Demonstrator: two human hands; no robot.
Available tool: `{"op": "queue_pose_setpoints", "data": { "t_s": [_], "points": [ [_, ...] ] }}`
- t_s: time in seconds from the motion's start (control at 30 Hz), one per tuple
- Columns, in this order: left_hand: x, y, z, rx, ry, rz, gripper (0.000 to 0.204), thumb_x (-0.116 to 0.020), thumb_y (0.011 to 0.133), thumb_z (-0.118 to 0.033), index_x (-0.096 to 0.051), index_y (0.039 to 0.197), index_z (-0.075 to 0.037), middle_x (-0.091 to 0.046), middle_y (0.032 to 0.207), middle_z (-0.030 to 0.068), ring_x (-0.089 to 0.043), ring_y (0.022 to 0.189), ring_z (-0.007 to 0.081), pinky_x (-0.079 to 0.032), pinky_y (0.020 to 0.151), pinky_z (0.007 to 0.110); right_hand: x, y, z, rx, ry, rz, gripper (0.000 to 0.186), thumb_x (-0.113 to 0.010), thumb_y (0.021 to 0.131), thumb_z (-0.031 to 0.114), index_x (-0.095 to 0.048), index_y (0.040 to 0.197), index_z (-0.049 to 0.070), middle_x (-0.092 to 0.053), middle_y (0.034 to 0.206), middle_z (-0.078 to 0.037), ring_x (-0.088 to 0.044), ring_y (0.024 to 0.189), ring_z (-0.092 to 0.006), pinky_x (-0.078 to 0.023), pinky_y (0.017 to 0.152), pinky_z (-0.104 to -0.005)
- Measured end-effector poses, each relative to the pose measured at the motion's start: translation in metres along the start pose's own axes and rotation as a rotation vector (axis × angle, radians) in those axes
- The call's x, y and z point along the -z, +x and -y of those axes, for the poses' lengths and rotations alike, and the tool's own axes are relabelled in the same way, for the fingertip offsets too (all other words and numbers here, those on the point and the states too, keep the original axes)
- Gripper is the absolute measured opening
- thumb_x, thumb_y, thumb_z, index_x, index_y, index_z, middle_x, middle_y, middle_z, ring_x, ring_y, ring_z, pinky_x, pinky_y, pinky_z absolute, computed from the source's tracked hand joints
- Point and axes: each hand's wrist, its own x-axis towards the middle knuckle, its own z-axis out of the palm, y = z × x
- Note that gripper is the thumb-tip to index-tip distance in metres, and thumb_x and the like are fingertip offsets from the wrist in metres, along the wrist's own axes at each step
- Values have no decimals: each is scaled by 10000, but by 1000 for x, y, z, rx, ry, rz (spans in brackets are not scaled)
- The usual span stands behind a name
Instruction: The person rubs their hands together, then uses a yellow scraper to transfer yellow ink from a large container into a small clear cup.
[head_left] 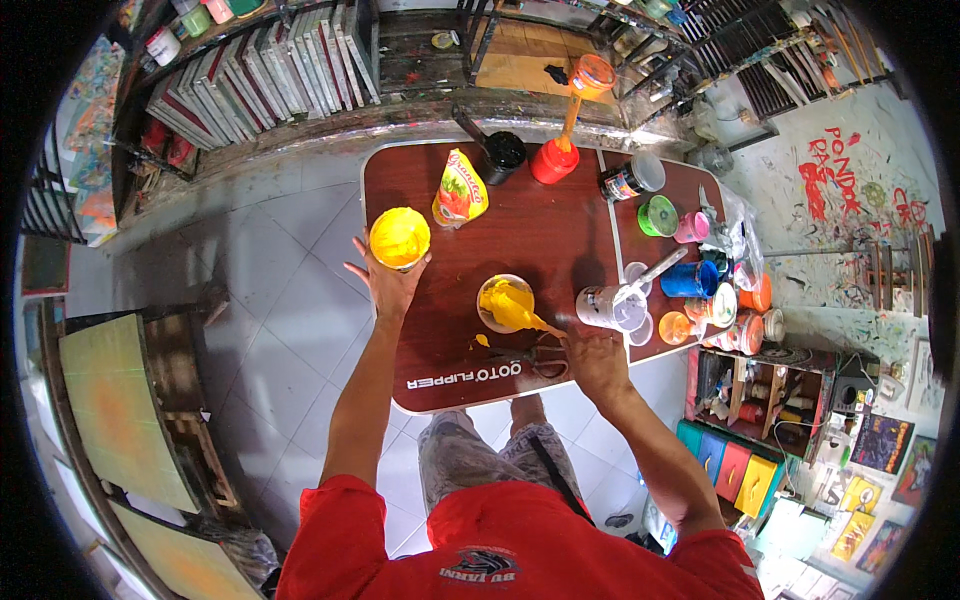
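At the table's left edge, my left hand (395,288) grips a round tub (400,238) of bright yellow paint, some fingers spread along its outer side. My right hand (598,362) is closed on the handle of a paint-coated spatula (512,306). Its yellow-covered end lies in a small pale bowl (484,316), which holds deeper yellow paint. Below the bowl is a pair of scissors (546,361), partly under my right hand, with a yellow drip (482,340) nearby. Just right of the spatula stands a white cup (603,307) with greyish contents and a pale stick (655,272) across its top.
On the dark red table (560,225) stand a yellow-and-red pouch (461,190), a black pot (504,152), a red pot (553,162) with an orange-handled tool, and a blue tub (690,279). Several paint jars crowd the right end. Framed screens (270,75) line a rack behind.
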Motion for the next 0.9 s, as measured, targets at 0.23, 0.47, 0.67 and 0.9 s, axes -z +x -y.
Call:
{"op": "queue_pose_setpoints", "data": {
  "t_s": [0.23,0.47,0.67,0.9],
  "points": [
    [22,-109,-30,76,-450,-75,966,-761,742,-179,-215,1501,61,-264,1562,248,-246,1454,398,-117,1216,531,8,-4,-5,-55,39,93,180,-496,956,181,-633,1047,109,-715,833,-123,-711,724,-304,-533,681,-464],
    [5,-161,-103,29,-345,331,1126,-911,630,-285,-254,1506,-22,-325,1533,202,-332,1381,398,-259,1146,549,-26,-5,-20,25,-7,-172,187,-536,952,200,-626,1089,111,-683,795,-84,-687,691,-290,-502,749,-460],
    [-30,-142,-105,-162,-289,169,1305,-937,597,-373,-125,1541,18,-450,1455,165,-420,1294,383,-312,1073,541,-7,4,-25,26,66,-46,194,-562,971,246,-654,1078,113,-666,761,-86,-671,621,-253,-512,533,-402],
    [-36,-147,-105,-105,-747,114,1115,-920,630,-220,-226,1469,23,-540,1299,170,-514,1217,326,-388,1054,468,-10,-1,-47,95,179,-104,230,-541,993,271,-650,1068,84,-633,661,-103,-669,578,-263,-516,493,-398]
  ]
}}
